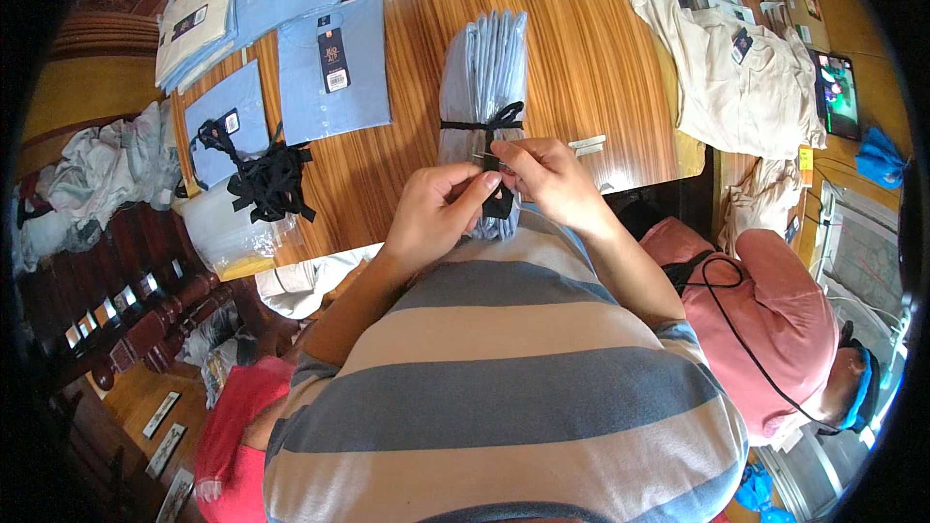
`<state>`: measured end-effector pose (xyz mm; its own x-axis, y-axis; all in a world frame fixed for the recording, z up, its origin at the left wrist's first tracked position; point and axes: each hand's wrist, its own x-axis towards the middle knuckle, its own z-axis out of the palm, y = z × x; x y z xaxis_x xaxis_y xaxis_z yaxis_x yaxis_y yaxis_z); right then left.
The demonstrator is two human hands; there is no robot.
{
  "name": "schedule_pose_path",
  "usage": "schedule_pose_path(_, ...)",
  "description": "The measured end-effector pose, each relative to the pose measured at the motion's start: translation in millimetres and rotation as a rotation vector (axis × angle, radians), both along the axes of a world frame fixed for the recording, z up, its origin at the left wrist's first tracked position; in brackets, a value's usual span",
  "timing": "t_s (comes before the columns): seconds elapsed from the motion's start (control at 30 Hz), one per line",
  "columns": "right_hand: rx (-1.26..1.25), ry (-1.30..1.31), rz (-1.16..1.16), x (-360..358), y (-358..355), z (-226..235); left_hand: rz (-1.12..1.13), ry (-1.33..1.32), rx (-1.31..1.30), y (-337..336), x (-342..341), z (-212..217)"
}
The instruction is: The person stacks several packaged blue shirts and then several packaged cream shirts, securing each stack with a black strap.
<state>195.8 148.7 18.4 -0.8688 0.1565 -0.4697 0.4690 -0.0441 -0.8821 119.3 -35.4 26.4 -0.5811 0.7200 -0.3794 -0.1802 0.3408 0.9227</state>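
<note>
A bundle of light blue folded garments (482,63) in clear plastic stands on edge on the table in front of me. A black ribbon (460,125) runs around its middle, with a bow at the right. My left hand (426,216) pinches a loose black strip (502,201) over the bundle's near end. Close beside it, fingertips almost meeting, my right hand (550,179) is closed on the upper part of the strip. A thin shiny sliver, perhaps a pin, shows between the fingers; its kind is too small to tell.
Packed blue garments (358,73) lie left on the wooden table (407,48), near a tangle of black ribbons (271,179) and plastic bags (228,232). More stacks line the far edge. Cream garments (741,87) are at right, near a phone (836,95). A person in pink (765,329) is close on my right.
</note>
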Motion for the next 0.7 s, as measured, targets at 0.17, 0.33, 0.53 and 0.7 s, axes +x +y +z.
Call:
schedule_pose_path(0.17,-0.225,0.027,0.033,-5.7,6.6,-0.5,-0.027,-0.033,0.044,-0.9,-4.5,-11.1)
schedule_pose_path(0.33,-0.295,-0.05,0.035,-5.0,11.1,-6.8,-0.03,-0.092,0.087,1.0,-6.1,-13.2)
schedule_pose_path(0.53,-0.33,-0.082,-0.013,-3.2,8.1,-15.2,-0.051,-0.073,0.1,1.3,-9.1,-13.8)
schedule_pose_path(0.7,-0.315,-0.112,0.02,-7.7,12.0,-11.3,-0.044,-0.076,0.128,1.0,-9.9,-17.7)
